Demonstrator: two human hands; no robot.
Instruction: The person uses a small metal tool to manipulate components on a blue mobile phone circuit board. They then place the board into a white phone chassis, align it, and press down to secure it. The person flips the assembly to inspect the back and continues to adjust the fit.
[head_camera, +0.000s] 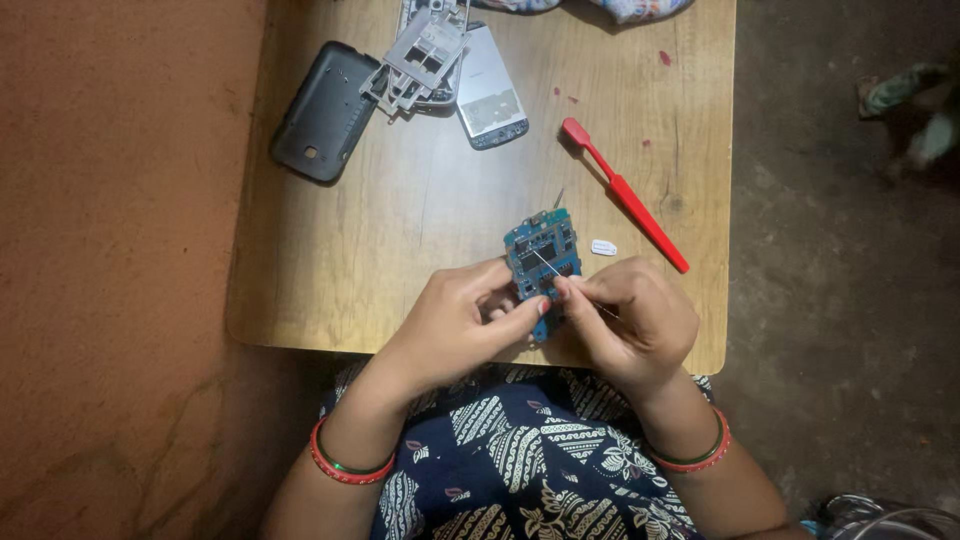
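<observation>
My left hand (462, 315) grips a small blue circuit board (541, 252) by its lower left edge, just above the near edge of a wooden table (400, 220). My right hand (632, 318) pinches a thin metal needle-like tool (545, 265) whose tip rests on the board's face. Both hands meet at the board's lower part, which their fingers hide.
A red toothbrush (625, 195) lies diagonally to the right of the board, with a tiny white chip (603, 247) beside it. At the back lie a black phone back cover (325, 112), a grey metal frame (420, 60) and a phone screen part (490, 90).
</observation>
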